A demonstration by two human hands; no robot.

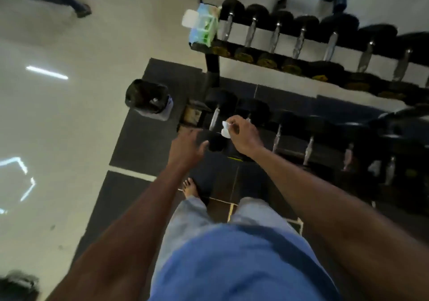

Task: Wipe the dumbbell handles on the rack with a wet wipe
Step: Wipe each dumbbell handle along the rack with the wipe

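Note:
A two-tier dumbbell rack (204, 47) runs from the middle to the right, holding black dumbbells with chrome handles. My right hand (243, 135) pinches a crumpled white wet wipe (225, 130) above the lower tier, just right of the leftmost lower dumbbell's handle (214, 120). My left hand (188, 148) hovers with fingers spread beside that dumbbell's near head (216, 141); I cannot tell if it touches. A green and blue wet wipe pack (204, 25) with its white lid up sits on the top tier's left end.
A bin lined with a black bag (149, 100) stands on the floor left of the rack. Dark rubber mats (139, 138) lie under my feet. Other people's legs (69, 1) show at the far left and far right. The image is blurred.

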